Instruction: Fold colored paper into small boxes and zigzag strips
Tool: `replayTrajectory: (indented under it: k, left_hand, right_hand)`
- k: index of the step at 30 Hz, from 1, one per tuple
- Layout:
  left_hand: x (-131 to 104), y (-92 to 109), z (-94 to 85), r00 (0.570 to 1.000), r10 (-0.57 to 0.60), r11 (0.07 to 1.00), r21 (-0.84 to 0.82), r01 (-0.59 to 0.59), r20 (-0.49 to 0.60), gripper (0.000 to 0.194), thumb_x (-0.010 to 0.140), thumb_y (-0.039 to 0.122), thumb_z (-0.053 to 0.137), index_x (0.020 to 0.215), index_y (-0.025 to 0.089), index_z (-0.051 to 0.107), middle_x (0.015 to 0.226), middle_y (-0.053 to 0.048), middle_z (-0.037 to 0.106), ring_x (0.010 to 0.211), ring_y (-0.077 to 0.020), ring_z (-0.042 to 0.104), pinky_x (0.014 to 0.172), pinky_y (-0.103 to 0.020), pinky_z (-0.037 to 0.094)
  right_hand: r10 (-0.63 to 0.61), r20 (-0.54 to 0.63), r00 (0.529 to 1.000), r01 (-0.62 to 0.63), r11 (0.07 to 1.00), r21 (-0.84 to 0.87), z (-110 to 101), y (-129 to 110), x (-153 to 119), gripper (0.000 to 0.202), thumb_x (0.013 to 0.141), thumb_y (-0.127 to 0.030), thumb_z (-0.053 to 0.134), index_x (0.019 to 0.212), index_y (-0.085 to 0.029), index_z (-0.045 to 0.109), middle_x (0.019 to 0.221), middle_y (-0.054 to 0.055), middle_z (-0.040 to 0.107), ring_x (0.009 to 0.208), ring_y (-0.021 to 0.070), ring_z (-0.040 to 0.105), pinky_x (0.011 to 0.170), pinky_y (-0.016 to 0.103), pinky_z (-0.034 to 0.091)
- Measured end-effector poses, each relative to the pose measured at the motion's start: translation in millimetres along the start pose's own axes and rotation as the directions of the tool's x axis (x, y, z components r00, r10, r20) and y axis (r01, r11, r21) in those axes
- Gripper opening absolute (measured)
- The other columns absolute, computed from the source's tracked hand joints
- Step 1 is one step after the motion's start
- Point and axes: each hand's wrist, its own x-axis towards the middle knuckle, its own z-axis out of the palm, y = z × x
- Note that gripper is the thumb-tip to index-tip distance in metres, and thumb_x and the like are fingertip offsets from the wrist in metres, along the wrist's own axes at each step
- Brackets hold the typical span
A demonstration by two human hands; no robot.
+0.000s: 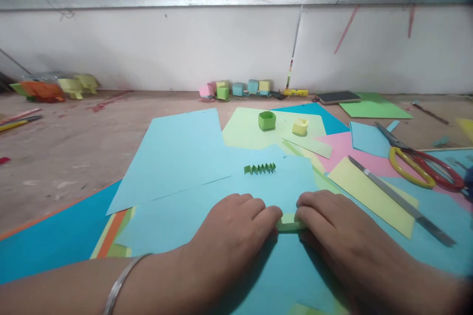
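Between my two hands stretches a narrow light green paper strip [290, 223], just above the light blue paper sheets [185, 211]. My left hand [244, 229] is closed on the strip's left end, thumb and fingers pinching it. At its other end my right hand [334, 229] pinches it the same way. The hands hide both ends of the strip. Just beyond them lies a dark green zigzag-folded paper strip [259, 169]. Farther back stand a small green paper box [266, 120] and a pale yellow paper piece [300, 127].
On the right lie a craft knife [399, 199] across a yellow paper piece [343, 177] and scissors [421, 162] with red and yellow handles. A phone [338, 97] rests near the wall beside a yellow tube [295, 92]. Small paper blocks [238, 89] line the wall.
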Motion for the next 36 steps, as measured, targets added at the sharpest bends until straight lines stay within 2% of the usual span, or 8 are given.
replayTrajectory:
  k: [6, 10, 14, 18, 25, 30, 32, 36]
  left_hand:
    - [8, -6, 3.0, 0.993, -0.067, 0.998, -0.017, 0.068, 0.093, 0.018, 0.093, 0.016, 0.042, 0.080, 0.018, 0.055, 0.064, 0.000, 0.054, 0.056, -0.0155, 0.042, 0.054, -0.029, 0.030]
    - [11, -10, 2.4, 0.999, -0.015, 0.998, -0.059, 0.017, 0.034, 0.019, 0.093, 0.015, 0.046, 0.079, 0.018, 0.057, 0.078, -0.003, 0.058, 0.068, -0.0167, 0.047, 0.061, -0.030, 0.035]
    - [11, -12, -0.2, 0.993, 0.121, 0.989, -0.083, -0.121, -0.006, 0.015, 0.094, 0.021, 0.053, 0.090, 0.024, 0.067, 0.088, -0.002, 0.061, 0.078, -0.0176, 0.050, 0.069, -0.033, 0.037]
    - [11, -12, -0.9, 0.986, 0.165, 0.984, -0.078, -0.161, 0.041, 0.015, 0.095, 0.026, 0.055, 0.097, 0.025, 0.070, 0.081, -0.001, 0.061, 0.073, -0.0151, 0.052, 0.065, -0.031, 0.036]
    - [12, -14, 4.6, 0.980, 0.197, 0.977, -0.072, -0.199, -0.036, 0.020, 0.097, 0.020, 0.051, 0.097, 0.025, 0.070, 0.078, -0.001, 0.061, 0.068, -0.0146, 0.053, 0.062, -0.031, 0.032]
    - [10, -17, 15.4, 0.965, 0.211, 0.971, -0.078, -0.225, -0.153, 0.032, 0.101, 0.021, 0.040, 0.090, 0.024, 0.070, 0.073, -0.001, 0.058, 0.066, -0.0146, 0.050, 0.063, -0.032, 0.031]
    - [10, -17, 15.5, 0.967, 0.216, 0.971, -0.073, -0.228, -0.136, 0.032, 0.101, 0.021, 0.040, 0.092, 0.024, 0.070, 0.074, -0.002, 0.059, 0.066, -0.0145, 0.050, 0.064, -0.032, 0.031]
    - [12, -16, 7.8, 0.972, 0.222, 0.972, -0.064, -0.227, -0.073, 0.027, 0.099, 0.020, 0.044, 0.094, 0.024, 0.071, 0.077, -0.002, 0.061, 0.069, -0.0145, 0.053, 0.065, -0.032, 0.032]
  right_hand:
    - [0.030, -0.022, 0.999, -0.031, 0.998, -0.053, 9, 8, 7, 0.022, 0.095, -0.016, 0.043, 0.077, -0.016, 0.056, 0.077, 0.007, 0.055, 0.068, 0.0204, 0.047, 0.061, 0.033, 0.038]
    - [0.112, 0.003, 0.994, -0.112, 0.993, -0.036, 12, 13, 8, 0.016, 0.090, -0.008, 0.046, 0.081, -0.015, 0.058, 0.083, 0.008, 0.056, 0.075, 0.0209, 0.049, 0.063, 0.032, 0.040]
    - [-0.097, -0.139, 0.986, 0.082, 0.991, -0.106, 4, 6, 8, 0.026, 0.092, -0.006, 0.042, 0.079, -0.013, 0.063, 0.100, 0.014, 0.060, 0.093, 0.0269, 0.051, 0.075, 0.038, 0.043]
    - [-0.242, -0.067, 0.968, 0.224, 0.953, -0.206, -1, -7, 3, 0.024, 0.086, -0.005, 0.046, 0.077, -0.011, 0.067, 0.079, 0.012, 0.060, 0.082, 0.0262, 0.048, 0.076, 0.042, 0.042]
    - [-0.105, 0.106, 0.989, 0.143, 0.866, -0.479, -12, 0, -23, 0.023, 0.077, -0.003, 0.054, 0.060, -0.016, 0.064, 0.072, 0.012, 0.059, 0.076, 0.0252, 0.047, 0.073, 0.042, 0.041]
    - [-0.027, 0.174, 0.984, 0.123, 0.815, -0.567, -20, 7, -42, 0.018, 0.068, -0.001, 0.056, 0.070, -0.013, 0.070, 0.086, 0.016, 0.064, 0.082, 0.0290, 0.049, 0.076, 0.045, 0.040]
    - [-0.010, 0.187, 0.982, 0.122, 0.792, -0.598, -22, 7, -44, 0.021, 0.065, 0.000, 0.055, 0.071, -0.012, 0.071, 0.088, 0.017, 0.065, 0.082, 0.0301, 0.050, 0.075, 0.045, 0.040]
    - [0.043, 0.158, 0.987, 0.072, 0.749, -0.658, -29, 3, -31, 0.026, 0.064, 0.003, 0.052, 0.051, -0.018, 0.058, 0.060, 0.009, 0.052, 0.065, 0.0246, 0.046, 0.066, 0.041, 0.039]
